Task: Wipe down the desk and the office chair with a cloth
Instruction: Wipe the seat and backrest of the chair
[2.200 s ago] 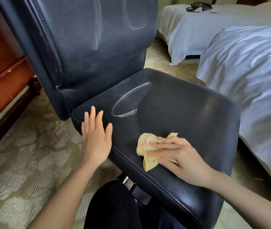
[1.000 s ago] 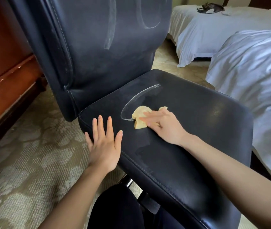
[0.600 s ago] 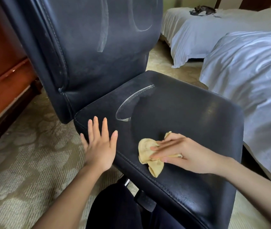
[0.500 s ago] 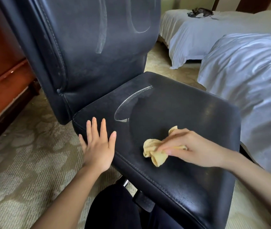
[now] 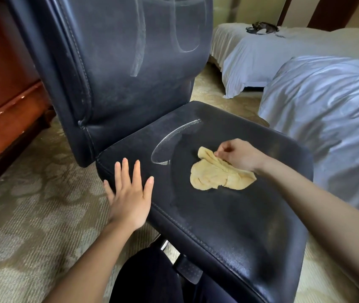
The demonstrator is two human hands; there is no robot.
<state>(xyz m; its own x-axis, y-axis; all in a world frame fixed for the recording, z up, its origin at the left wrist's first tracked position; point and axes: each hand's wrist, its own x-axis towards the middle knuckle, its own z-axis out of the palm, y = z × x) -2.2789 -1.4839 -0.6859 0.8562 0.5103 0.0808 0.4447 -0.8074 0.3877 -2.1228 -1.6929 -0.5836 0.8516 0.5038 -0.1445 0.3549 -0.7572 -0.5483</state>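
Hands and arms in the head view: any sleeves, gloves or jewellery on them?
The left hand and right hand have no gloves, rings or marks; no watch or band at either wrist. The left forearm and right forearm are uncovered to the frame edge: no sleeve shows.

Bare forearms [image 5: 91, 259]; dark trousers [image 5: 148, 278]

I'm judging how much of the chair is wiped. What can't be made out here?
In the head view:
1. Top of the black leather chair backrest: cut off by the upper edge.
2. Chair base: mostly hidden under the black seat.
3. Seat patch beneath the crumpled yellow cloth the right hand pinches: covered.
4. Small dark object on the far white bed: too small.
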